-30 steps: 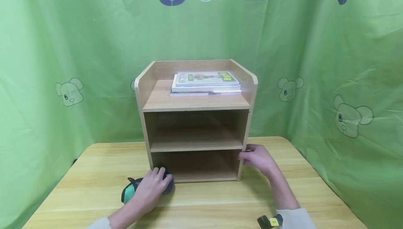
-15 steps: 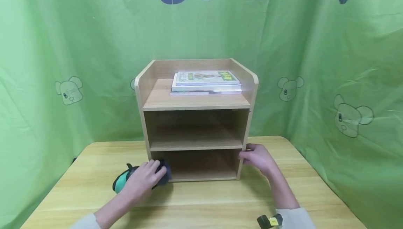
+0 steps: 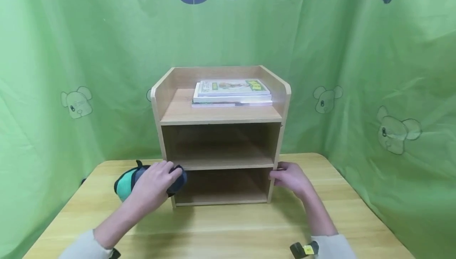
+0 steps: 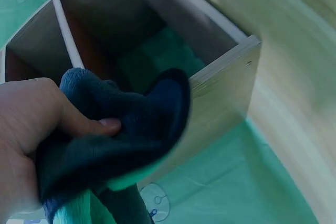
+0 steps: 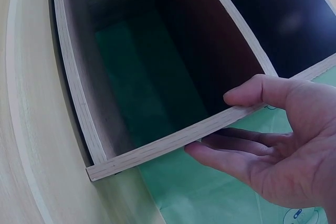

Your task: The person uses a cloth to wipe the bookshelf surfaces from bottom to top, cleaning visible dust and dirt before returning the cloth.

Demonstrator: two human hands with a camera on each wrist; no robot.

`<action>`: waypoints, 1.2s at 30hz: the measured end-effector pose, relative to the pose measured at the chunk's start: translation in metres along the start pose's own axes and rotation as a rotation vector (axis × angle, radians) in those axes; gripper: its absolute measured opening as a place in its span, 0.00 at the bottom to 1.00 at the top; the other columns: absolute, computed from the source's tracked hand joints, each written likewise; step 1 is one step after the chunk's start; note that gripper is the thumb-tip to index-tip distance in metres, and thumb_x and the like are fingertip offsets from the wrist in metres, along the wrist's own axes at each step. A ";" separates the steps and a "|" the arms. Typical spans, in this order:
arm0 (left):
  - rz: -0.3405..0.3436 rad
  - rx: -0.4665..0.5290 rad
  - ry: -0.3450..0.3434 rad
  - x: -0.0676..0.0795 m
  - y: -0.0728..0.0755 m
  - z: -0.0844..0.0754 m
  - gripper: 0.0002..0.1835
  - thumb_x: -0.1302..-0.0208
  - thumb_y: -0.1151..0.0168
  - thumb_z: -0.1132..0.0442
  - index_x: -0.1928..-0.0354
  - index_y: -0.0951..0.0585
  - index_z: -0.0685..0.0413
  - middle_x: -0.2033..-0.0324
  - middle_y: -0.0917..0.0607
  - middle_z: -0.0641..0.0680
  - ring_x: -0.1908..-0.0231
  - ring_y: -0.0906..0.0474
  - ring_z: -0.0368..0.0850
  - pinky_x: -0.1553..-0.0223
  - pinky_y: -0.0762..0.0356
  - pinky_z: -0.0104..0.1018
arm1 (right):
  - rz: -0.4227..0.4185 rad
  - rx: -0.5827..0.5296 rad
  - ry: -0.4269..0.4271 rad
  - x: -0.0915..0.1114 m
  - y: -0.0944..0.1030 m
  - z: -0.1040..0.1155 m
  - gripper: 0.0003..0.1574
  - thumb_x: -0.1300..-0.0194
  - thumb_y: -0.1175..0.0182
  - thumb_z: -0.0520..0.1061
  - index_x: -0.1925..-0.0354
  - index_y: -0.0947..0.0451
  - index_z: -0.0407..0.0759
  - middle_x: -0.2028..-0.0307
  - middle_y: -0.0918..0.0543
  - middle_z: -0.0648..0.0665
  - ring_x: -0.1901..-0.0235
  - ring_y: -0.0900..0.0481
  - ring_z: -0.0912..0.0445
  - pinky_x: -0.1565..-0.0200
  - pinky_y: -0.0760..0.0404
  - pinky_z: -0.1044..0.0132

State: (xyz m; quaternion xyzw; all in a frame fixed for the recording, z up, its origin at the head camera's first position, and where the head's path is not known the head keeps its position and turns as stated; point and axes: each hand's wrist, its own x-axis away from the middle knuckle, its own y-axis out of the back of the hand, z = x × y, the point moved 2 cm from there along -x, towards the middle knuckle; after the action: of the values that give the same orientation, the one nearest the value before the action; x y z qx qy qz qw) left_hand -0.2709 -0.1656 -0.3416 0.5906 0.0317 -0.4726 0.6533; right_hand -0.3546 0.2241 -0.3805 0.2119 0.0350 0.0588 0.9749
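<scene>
Cloth bundle (image 3: 138, 176) — long axis sideways, navy end (image 3: 179, 181) right.

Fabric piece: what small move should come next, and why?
Probably slide the fabric piece slightly up the left panel: the left hand holds it at that panel's front edge, while the right hand grips the opposite panel, likely steadying the shelf.

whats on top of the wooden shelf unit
A small stack of books lies flat on top of the wooden shelf unit. The uppermost book's cover shows; covers below are hidden, leaving only edges visible.
</scene>
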 end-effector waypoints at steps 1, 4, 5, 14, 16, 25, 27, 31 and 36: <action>-0.009 -0.001 0.006 -0.002 0.002 0.002 0.24 0.69 0.27 0.80 0.63 0.19 0.56 0.71 0.21 0.54 0.68 0.24 0.53 0.63 0.21 0.44 | 0.000 -0.001 0.002 0.000 0.000 0.000 0.36 0.39 0.38 0.37 0.37 0.33 0.18 0.46 0.20 0.23 0.50 0.14 0.37 0.47 0.15 0.54; -0.053 0.006 0.029 -0.010 0.012 0.010 0.26 0.69 0.23 0.77 0.62 0.19 0.58 0.69 0.19 0.57 0.67 0.22 0.55 0.62 0.19 0.47 | -0.004 -0.014 0.005 0.000 0.001 0.001 0.34 0.39 0.38 0.37 0.39 0.31 0.18 0.46 0.20 0.23 0.50 0.15 0.36 0.47 0.15 0.54; -0.076 0.012 0.037 -0.013 0.016 0.013 0.27 0.70 0.22 0.77 0.61 0.19 0.59 0.68 0.18 0.58 0.67 0.21 0.55 0.62 0.19 0.48 | 0.002 -0.016 0.008 0.001 0.002 0.001 0.33 0.39 0.38 0.37 0.40 0.31 0.18 0.46 0.20 0.23 0.50 0.15 0.36 0.47 0.15 0.54; -0.444 0.024 0.096 -0.051 0.075 0.044 0.30 0.68 0.38 0.86 0.55 0.17 0.64 0.61 0.16 0.68 0.61 0.20 0.66 0.54 0.18 0.59 | -0.002 -0.015 0.009 0.001 0.001 0.000 0.33 0.39 0.38 0.37 0.40 0.30 0.18 0.47 0.20 0.24 0.50 0.15 0.35 0.47 0.15 0.54; -0.537 0.025 0.125 -0.059 0.085 0.049 0.30 0.65 0.44 0.86 0.54 0.17 0.64 0.59 0.16 0.69 0.59 0.20 0.68 0.53 0.19 0.60 | -0.007 -0.023 0.007 0.000 0.001 -0.001 0.33 0.40 0.38 0.36 0.40 0.30 0.18 0.47 0.19 0.24 0.50 0.14 0.36 0.48 0.14 0.55; -0.591 0.039 0.217 -0.060 0.083 0.045 0.32 0.60 0.44 0.86 0.48 0.16 0.63 0.49 0.19 0.73 0.48 0.22 0.71 0.43 0.22 0.63 | -0.017 -0.006 0.005 0.002 0.002 0.002 0.34 0.40 0.37 0.36 0.40 0.30 0.19 0.47 0.19 0.24 0.52 0.14 0.39 0.47 0.15 0.53; -0.560 0.023 0.195 -0.052 0.074 0.039 0.34 0.62 0.45 0.87 0.47 0.16 0.64 0.50 0.20 0.74 0.48 0.23 0.71 0.43 0.22 0.62 | -0.013 -0.003 0.007 0.002 0.002 0.003 0.33 0.40 0.37 0.36 0.40 0.30 0.18 0.47 0.19 0.24 0.52 0.14 0.39 0.47 0.15 0.54; -0.505 0.032 0.144 -0.031 0.053 0.030 0.35 0.67 0.44 0.86 0.48 0.17 0.66 0.56 0.19 0.72 0.53 0.21 0.70 0.46 0.20 0.60 | 0.002 -0.006 0.012 0.000 0.000 0.002 0.33 0.39 0.37 0.37 0.40 0.30 0.18 0.47 0.19 0.24 0.52 0.14 0.38 0.47 0.15 0.55; -0.370 0.027 0.071 -0.005 0.020 0.014 0.30 0.72 0.38 0.83 0.56 0.18 0.67 0.62 0.17 0.68 0.60 0.19 0.66 0.55 0.15 0.56 | -0.012 -0.010 0.014 0.000 0.000 0.001 0.32 0.40 0.37 0.36 0.41 0.30 0.18 0.48 0.19 0.24 0.53 0.14 0.38 0.47 0.15 0.55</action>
State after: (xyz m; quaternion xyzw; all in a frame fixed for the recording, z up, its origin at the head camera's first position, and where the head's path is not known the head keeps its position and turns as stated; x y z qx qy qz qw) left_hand -0.2676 -0.1766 -0.3200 0.5998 0.1564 -0.5641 0.5455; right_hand -0.3541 0.2232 -0.3794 0.2066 0.0427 0.0546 0.9760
